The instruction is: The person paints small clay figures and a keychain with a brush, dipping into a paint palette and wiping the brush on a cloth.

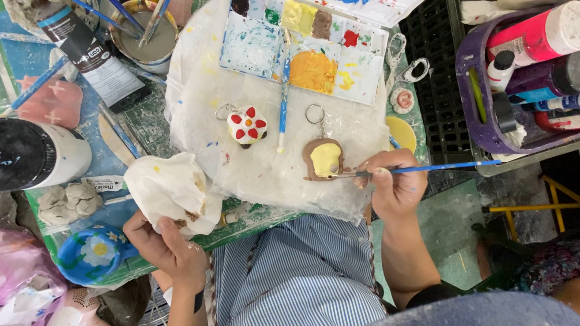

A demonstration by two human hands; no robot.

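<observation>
On crinkled plastic: right hand (pixel 398 188) brushes (pixel 423 168) toast-shaped clay charm (pixel 324 159); left hand (pixel 164 246) grips crumpled tissue (pixel 171 188).

Bright, even overhead light, soft faint shadows, sharp focus throughout, slight wide-angle stretch at edges.

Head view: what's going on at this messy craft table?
A person's right hand holds a thin blue-handled paintbrush, its tip on a small brown toast-shaped clay keychain with a yellow centre. The left hand grips a crumpled white tissue. A paint-smeared white palette lies beyond.
</observation>
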